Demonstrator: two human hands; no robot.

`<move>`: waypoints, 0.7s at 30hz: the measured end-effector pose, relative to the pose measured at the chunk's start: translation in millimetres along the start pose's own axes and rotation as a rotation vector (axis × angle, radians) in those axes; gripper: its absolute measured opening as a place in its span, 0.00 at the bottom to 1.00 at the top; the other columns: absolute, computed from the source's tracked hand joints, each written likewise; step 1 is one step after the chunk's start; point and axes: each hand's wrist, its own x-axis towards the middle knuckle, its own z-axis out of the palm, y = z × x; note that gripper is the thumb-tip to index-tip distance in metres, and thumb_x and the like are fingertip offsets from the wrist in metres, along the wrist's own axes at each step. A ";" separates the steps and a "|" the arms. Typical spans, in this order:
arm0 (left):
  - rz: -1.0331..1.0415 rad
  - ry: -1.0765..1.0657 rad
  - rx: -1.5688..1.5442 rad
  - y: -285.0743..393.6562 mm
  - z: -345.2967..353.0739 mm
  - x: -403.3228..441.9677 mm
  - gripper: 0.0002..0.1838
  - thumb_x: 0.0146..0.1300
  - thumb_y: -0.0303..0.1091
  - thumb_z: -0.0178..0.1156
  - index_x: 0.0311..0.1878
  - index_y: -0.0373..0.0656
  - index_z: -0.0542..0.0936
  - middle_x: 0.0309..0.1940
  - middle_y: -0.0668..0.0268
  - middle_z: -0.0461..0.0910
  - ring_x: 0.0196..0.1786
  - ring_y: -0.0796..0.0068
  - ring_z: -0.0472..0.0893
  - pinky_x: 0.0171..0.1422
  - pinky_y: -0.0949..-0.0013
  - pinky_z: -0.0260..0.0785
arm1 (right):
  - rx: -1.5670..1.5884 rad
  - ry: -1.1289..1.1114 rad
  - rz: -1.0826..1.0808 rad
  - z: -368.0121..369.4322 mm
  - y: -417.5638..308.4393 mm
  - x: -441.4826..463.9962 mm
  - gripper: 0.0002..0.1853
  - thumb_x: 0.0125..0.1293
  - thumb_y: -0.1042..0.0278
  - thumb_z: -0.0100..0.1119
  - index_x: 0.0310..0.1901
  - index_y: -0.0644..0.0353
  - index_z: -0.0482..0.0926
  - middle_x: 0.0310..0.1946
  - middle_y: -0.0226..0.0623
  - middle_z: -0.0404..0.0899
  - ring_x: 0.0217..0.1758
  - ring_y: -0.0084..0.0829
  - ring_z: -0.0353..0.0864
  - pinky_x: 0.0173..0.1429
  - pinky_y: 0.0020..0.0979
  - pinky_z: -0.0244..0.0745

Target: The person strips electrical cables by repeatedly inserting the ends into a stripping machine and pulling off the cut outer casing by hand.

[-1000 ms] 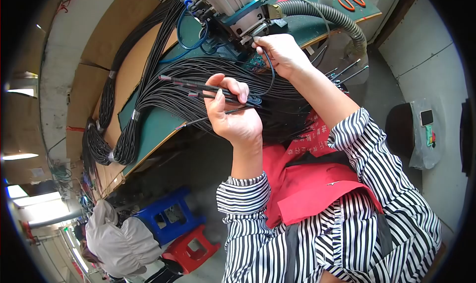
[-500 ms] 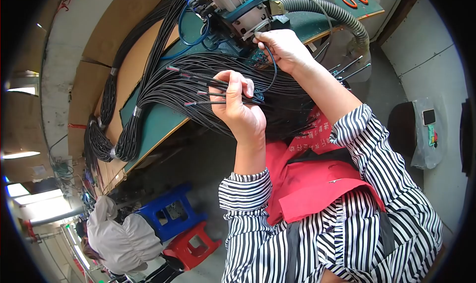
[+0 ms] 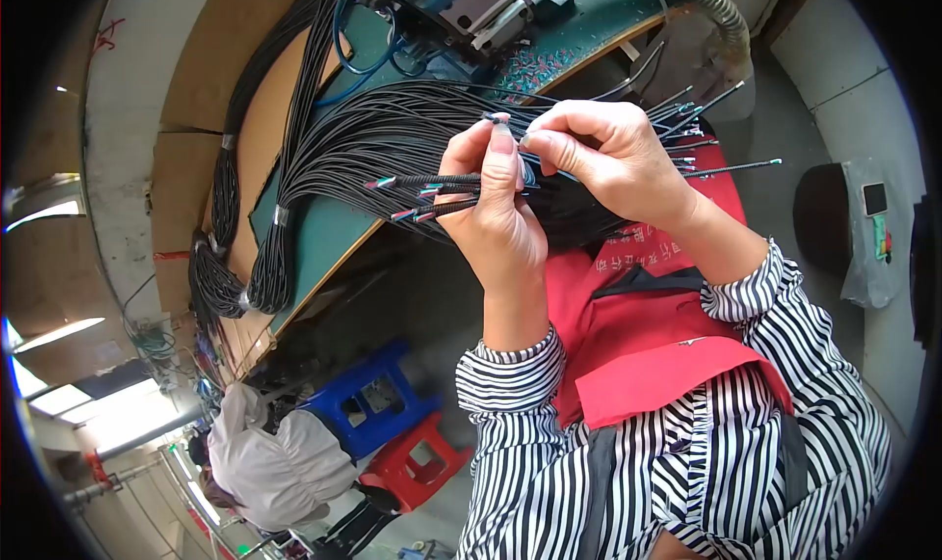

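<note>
My left hand [image 3: 500,192] is closed around several black cables [image 3: 432,185], whose stripped ends show red, white and green wire tips pointing left. A dark cable end shows at the tips of its thumb and forefinger. Right beside them, my right hand [image 3: 618,158] has thumb and forefinger pinched together; what lies between them is too small to make out. Under both hands spreads a large bundle of black cables [image 3: 383,118], tied at the left. More cable ends [image 3: 726,99] stick out past my right wrist.
A metal machine [image 3: 481,15] with blue air tubes stands at the back of the green table [image 3: 319,266]. Coloured wire scraps [image 3: 535,69] lie below it. A grey corrugated hose [image 3: 711,5] curves at right. Blue [image 3: 368,403] and red [image 3: 417,462] stools and a person [image 3: 280,462] are at lower left.
My right hand has drawn back from the machine to meet my left hand's fingertips. My left thumb and forefinger have come together. The view has shifted slightly, showing the scraps under the machine.
</note>
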 end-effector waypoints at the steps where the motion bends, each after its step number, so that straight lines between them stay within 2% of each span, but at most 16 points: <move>1: -0.007 0.000 0.007 -0.9 -0.7 -1.1 0.07 0.56 0.23 0.58 0.39 0.35 0.75 0.31 0.67 0.74 0.25 0.87 0.66 0.29 0.84 0.57 | -0.034 0.000 -0.011 -0.7 1.4 -1.1 0.04 0.59 0.76 0.55 0.32 0.68 0.77 0.20 0.30 0.74 0.25 0.16 0.72 0.29 0.18 0.68; 8: 0.045 -0.052 0.010 -4.5 -1.0 -2.2 0.02 0.56 0.21 0.56 0.33 0.36 0.74 0.31 0.68 0.72 0.26 0.86 0.66 0.29 0.82 0.57 | -0.075 0.010 -0.044 -0.9 9.7 -5.5 0.03 0.58 0.77 0.55 0.32 0.67 0.77 0.21 0.31 0.75 0.25 0.18 0.72 0.30 0.19 0.69; 21: 0.047 -0.016 0.050 -10.7 1.9 -5.2 0.04 0.55 0.21 0.56 0.34 0.37 0.73 0.31 0.67 0.72 0.28 0.85 0.68 0.32 0.81 0.61 | -0.126 0.051 -0.064 -0.1 18.2 -12.2 0.03 0.59 0.79 0.53 0.33 0.68 0.76 0.24 0.33 0.75 0.27 0.19 0.74 0.33 0.19 0.71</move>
